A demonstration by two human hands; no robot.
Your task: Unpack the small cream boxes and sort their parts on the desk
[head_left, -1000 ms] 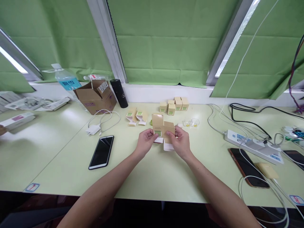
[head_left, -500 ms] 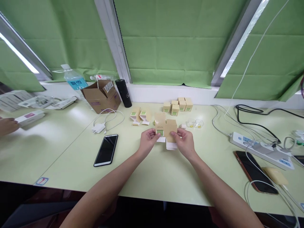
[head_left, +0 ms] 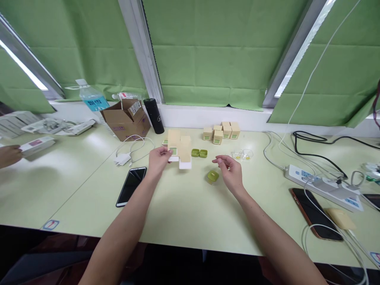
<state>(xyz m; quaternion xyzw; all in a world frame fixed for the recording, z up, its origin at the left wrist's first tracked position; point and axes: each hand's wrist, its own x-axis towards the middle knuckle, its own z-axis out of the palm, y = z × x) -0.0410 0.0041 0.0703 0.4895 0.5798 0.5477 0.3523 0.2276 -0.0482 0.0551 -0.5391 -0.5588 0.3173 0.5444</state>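
My left hand (head_left: 160, 159) pinches an unfolded small cardboard box (head_left: 185, 148), tan outside with white flaps and a green-framed window. It is held above the table, left of centre. My right hand (head_left: 230, 170) hovers with its fingers loosely bent and apart, nothing visible between them. Just left of it is a small container with a green lid (head_left: 213, 176) and a clear lower part. Two small open green tubs (head_left: 199, 153) sit side by side behind it. Part of another tan box (head_left: 165, 142) shows behind the held one, which hides the rest.
Several closed tan boxes (head_left: 221, 132) stand at the back, with clear containers (head_left: 242, 154) to their front right. A phone (head_left: 131, 187), a charger (head_left: 122, 159), an open carton (head_left: 127, 122) and a black bottle (head_left: 154, 116) lie leftward. A power strip (head_left: 323, 188) and cables are rightward. Another person's hand (head_left: 10, 155) holds a white box (head_left: 37, 147).
My left hand has carried the unfolded box leftward, over the tan boxes there. My right hand has let go of it. The green-lidded container and the two green tubs have come into view.
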